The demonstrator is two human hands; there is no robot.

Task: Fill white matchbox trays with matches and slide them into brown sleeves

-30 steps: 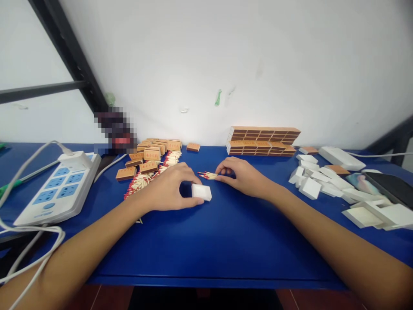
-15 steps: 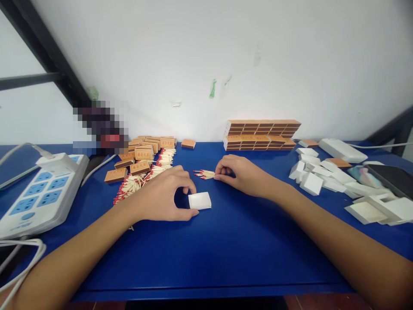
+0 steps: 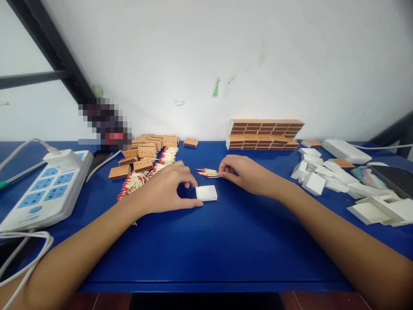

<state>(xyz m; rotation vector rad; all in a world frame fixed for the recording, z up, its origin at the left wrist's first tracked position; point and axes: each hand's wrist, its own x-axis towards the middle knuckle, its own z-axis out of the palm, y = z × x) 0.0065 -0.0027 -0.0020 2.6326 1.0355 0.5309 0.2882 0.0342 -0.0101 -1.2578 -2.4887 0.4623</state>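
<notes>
My left hand grips the left end of a small white matchbox tray between thumb and fingers, low over the blue table. Just beyond the tray, a small bunch of red-headed matches points left. The thumb and fingers of my right hand pinch the plain ends of these matches. A large heap of loose matches lies behind my left hand, which partly hides it. Orange matchbox sleeves are piled along that heap's far left side.
Matchboxes form a neat stack against the wall. Several white trays are scattered at the right, beside a dark phone. A white power strip with cables lies at the left. One single matchbox sits near the wall.
My left hand has moved the white tray slightly away from me and to the right, closer to the matches. My right hand stays almost in place, still pinching the matches. The view has shifted slightly.
</notes>
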